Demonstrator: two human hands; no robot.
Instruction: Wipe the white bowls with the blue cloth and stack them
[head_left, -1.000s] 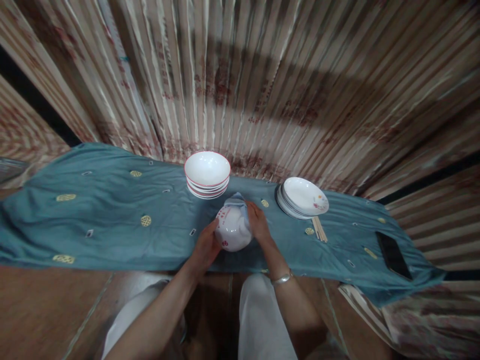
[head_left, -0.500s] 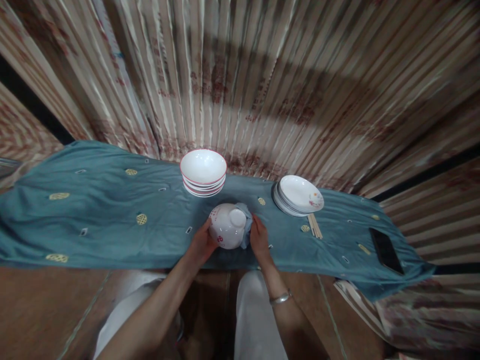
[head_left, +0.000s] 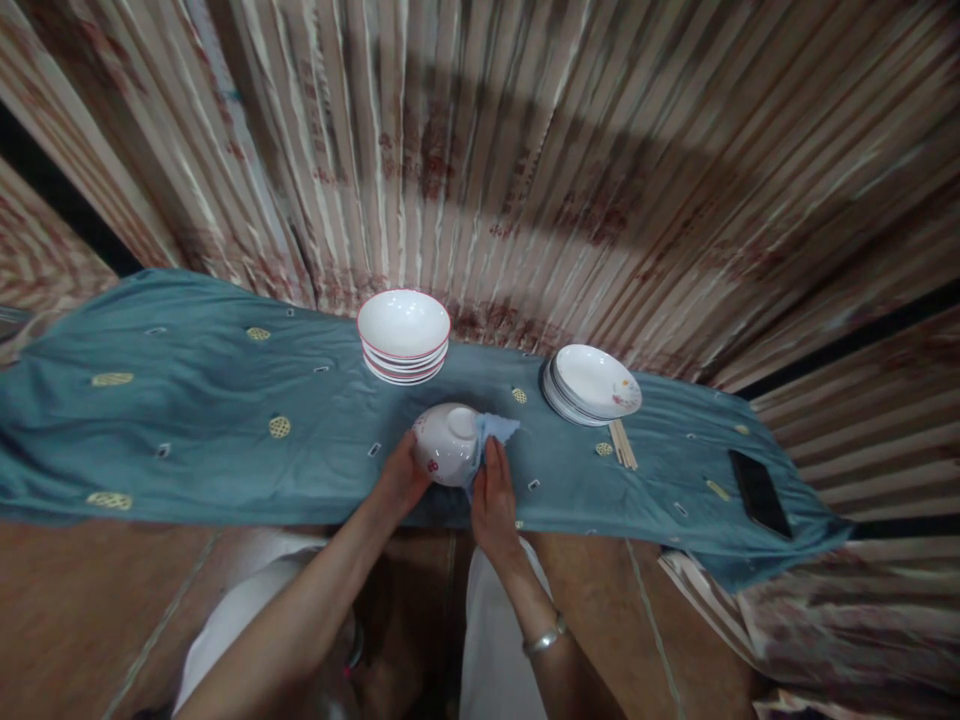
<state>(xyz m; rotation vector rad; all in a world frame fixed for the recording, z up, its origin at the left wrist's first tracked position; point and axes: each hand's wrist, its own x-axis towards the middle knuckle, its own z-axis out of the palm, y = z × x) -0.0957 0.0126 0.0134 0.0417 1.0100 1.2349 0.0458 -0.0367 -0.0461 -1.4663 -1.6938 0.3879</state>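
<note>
A white bowl (head_left: 444,447) with small red flower marks is tilted so that its foot ring faces up and to the right. My left hand (head_left: 405,475) grips it by the left side. On the opposite side, my right hand (head_left: 493,497) presses a light blue cloth (head_left: 498,428) against the bowl's outer wall. A corner of the cloth sticks out past the fingertips to the right. The inside of the bowl is turned away from me.
Behind the bowl stands a stack of red-rimmed white bowls (head_left: 405,325). Farther right are stacked floral dishes (head_left: 596,380), with several chopsticks (head_left: 622,446) beside them. A black phone (head_left: 759,492) lies near the right end of the teal tablecloth (head_left: 210,430). A pleated curtain (head_left: 465,160) hangs behind.
My right hand has moved left and slightly down along the bowl, and more of the cloth now spreads to the right. The bowl has turned slightly in my left hand.
</note>
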